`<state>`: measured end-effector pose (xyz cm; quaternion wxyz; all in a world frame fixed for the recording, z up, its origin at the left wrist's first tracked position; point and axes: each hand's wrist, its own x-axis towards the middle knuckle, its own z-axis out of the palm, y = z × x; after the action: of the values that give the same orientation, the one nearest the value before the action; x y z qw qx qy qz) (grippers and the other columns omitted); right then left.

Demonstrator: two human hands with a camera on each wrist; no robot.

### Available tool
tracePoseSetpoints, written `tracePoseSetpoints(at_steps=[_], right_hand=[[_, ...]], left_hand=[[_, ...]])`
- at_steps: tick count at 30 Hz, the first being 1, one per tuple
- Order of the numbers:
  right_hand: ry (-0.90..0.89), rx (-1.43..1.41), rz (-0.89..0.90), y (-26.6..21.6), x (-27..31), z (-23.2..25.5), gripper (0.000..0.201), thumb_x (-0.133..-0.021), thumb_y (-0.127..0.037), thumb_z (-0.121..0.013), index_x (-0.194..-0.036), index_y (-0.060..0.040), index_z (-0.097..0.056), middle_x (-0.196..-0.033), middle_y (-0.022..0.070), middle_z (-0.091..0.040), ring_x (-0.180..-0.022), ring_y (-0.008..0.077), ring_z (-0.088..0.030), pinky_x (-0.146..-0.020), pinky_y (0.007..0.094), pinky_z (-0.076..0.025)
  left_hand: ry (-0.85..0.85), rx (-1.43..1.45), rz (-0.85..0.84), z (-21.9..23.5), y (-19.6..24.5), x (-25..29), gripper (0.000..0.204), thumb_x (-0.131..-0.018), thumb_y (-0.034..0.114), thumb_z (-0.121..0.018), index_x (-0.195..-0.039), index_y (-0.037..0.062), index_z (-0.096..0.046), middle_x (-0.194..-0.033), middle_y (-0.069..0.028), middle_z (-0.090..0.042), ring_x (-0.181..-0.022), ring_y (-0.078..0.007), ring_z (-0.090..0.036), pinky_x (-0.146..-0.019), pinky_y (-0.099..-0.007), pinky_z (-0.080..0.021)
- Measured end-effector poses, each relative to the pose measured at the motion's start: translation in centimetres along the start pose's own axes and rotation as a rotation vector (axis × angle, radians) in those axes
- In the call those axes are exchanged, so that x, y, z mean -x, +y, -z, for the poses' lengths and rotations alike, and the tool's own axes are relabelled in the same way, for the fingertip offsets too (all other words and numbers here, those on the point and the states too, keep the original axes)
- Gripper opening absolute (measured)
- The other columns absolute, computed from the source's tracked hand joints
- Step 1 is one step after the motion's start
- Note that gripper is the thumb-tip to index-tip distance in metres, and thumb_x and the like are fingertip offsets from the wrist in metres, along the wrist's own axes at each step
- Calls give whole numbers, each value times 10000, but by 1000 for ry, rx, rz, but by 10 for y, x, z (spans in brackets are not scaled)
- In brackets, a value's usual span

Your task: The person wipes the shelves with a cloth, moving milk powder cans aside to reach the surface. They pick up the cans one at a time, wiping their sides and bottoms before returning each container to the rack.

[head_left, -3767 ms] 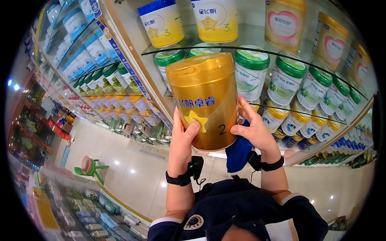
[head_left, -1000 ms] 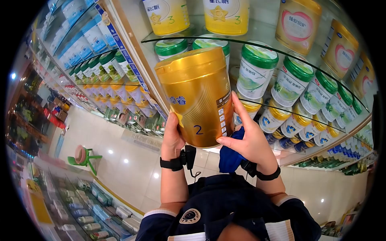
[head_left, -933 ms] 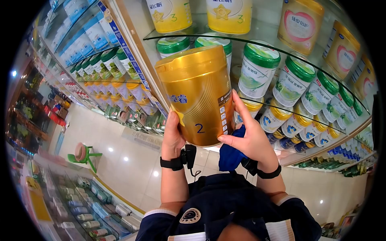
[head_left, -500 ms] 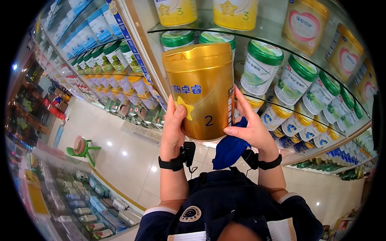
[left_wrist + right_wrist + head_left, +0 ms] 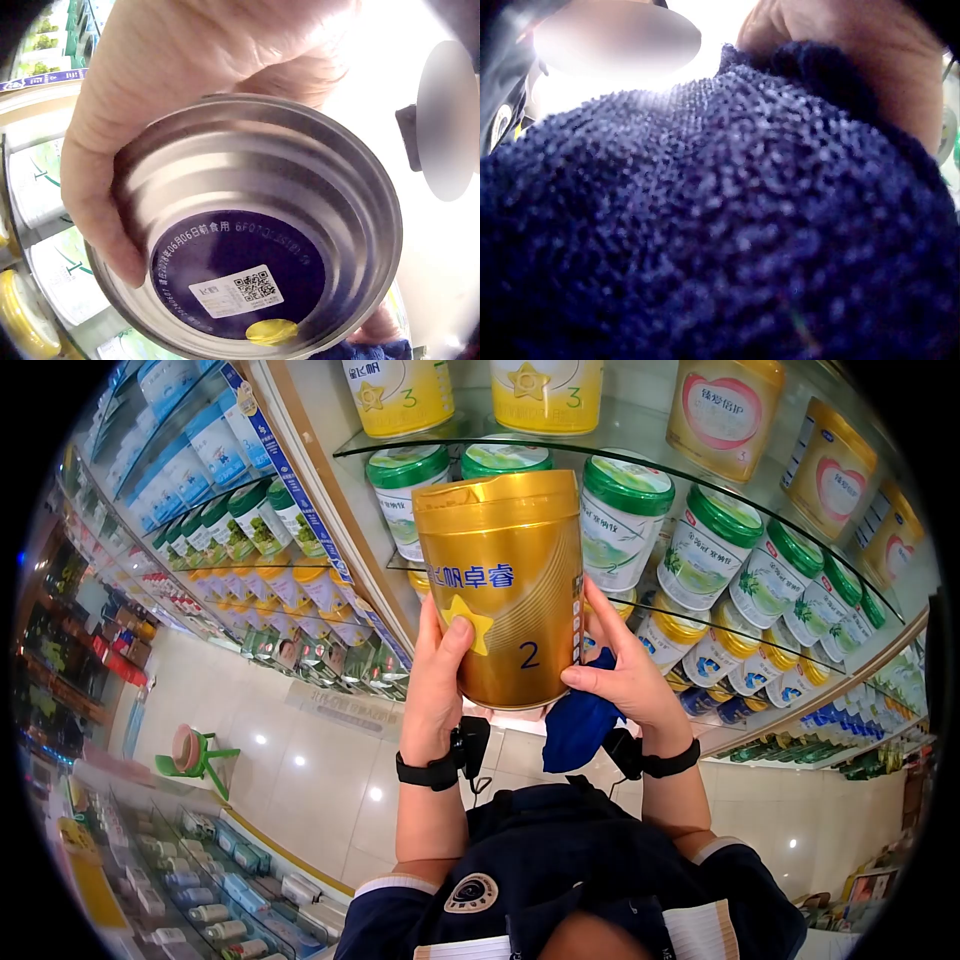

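Note:
A gold milk powder can (image 5: pixel 520 620) with a yellow star and a "2" is held upright in front of the shelves. My left hand (image 5: pixel 432 678) grips its left side, thumb lying over the star. On the opposite side my right hand (image 5: pixel 632 678) holds the can, its thumb against the lower edge. A dark blue cloth (image 5: pixel 580 730) hangs under the right hand and fills most of the right wrist view. The left wrist view looks onto the can's ridged metal base (image 5: pixel 240 262), which carries printed text and a QR sticker. Fingers behind the can are hidden.
Glass shelves ahead bear green-lidded cans (image 5: pixel 625 520), yellow cans (image 5: pixel 545 395) and gold cans (image 5: pixel 725 415). A glass edge (image 5: pixel 600 445) runs just beyond the held can. A glass display case (image 5: pixel 220 880) stands lower left, near a green stool (image 5: pixel 205 760).
The can turned until its side label showed about a second ago, then turned back, bringing the star and lettering forward again. Both hands keep holding it; the cloth swings slightly.

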<state>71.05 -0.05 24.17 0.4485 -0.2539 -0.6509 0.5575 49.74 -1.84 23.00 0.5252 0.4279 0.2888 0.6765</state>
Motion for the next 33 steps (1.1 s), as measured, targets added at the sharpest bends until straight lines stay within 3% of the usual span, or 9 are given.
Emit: tracePoseSetpoints(at_steps=[14, 19, 23, 24, 27, 28, 31, 32, 33], right_hand=[[-49, 12, -12, 6, -3, 1, 1012, -775, -154, -795, -1539, -35, -142, -1578, 121, -213, -1455, 277, -218, -1172, 379, -171], [-75, 71, 58, 16, -2, 14, 1028, -750, -135, -809, -1539, -39, -157, -1576, 114, -228, -1450, 272, -233, -1161, 375, -196], [-110, 24, -75, 5, 4, 26, 1084, -701, -164, -849, -1540, -50, -171, -1576, 102, -244, -1451, 250, -240, -1152, 360, -212], [-119, 67, -20, 10, 6, 32, 1091, -695, -205, -860, -1542, -72, -186, -1559, 90, -293, -1426, 228, -295, -1084, 325, -299], [-121, 135, -67, 10, 15, 43, 1100, -686, -226, -871, -1541, -76, -196, -1540, 87, -337, -1394, 206, -343, -991, 290, -357], [-112, 130, -47, 11, 18, 45, 1116, -669, -238, -884, -1535, -58, -204, -1529, 93, -357, -1377, 191, -360, -948, 274, -372], [-97, 139, -29, 12, 25, 48, 1119, -659, -249, -892, -1530, -48, -218, -1524, 89, -364, -1352, 170, -377, -942, 264, -380], [-83, 163, -31, 13, 28, 51, 1111, -653, -273, -897, -1522, -42, -245, -1514, 94, -374, -1316, 153, -397, -930, 260, -393], [-84, 177, -40, 13, 31, 54, 1109, -650, -278, -899, -1519, -40, -252, -1511, 95, -378, -1303, 151, -405, -930, 260, -395]], left_hand=[[-11, -36, -36, 7, -1, 7, 794, -892, 405, -678, -1469, 45, -268, -1386, -88, -454, -1291, -199, -419, -1085, -348, -316], [-34, -50, -26, 16, -7, 14, 1000, -754, 451, -806, -1473, 53, -237, -1385, -90, -443, -1287, -205, -421, -1068, -360, -343], [-126, -94, -7, 18, -12, 18, 1120, -642, 439, -890, -1463, 57, -231, -1389, -92, -435, -1279, -208, -431, -1039, -365, -381], [-156, -81, 17, 22, -16, 18, 1118, -611, 386, -918, -1446, 45, -258, -1379, -88, -450, -1263, -205, -450, -1029, -359, -395], [-271, -198, 80, 22, -13, 19, 1127, -591, 357, -933, -1440, 29, -269, -1365, -87, -471, -1248, -194, -463, -1027, -351, -397], [-268, -201, 34, 21, -16, 20, 1040, -584, 321, -938, -1392, 7, -365, -1309, -85, -532, -1202, -183, -504, -1008, -341, -414], [-345, -236, 50, 15, -12, 20, 897, -598, 295, -930, -1311, -6, -479, -1243, -78, -588, -1155, -178, -539, -988, -335, -428], [-332, -194, 25, 6, -7, 21, 736, -601, 239, -927, -1199, -12, -581, -1149, -64, -641, -1074, -171, -584, -933, -327, -464], [-342, -219, 53, 5, -7, 21, 711, -598, 216, -927, -1184, -11, -592, -1133, -62, -647, -1053, -166, -591, -915, -324, -472]])
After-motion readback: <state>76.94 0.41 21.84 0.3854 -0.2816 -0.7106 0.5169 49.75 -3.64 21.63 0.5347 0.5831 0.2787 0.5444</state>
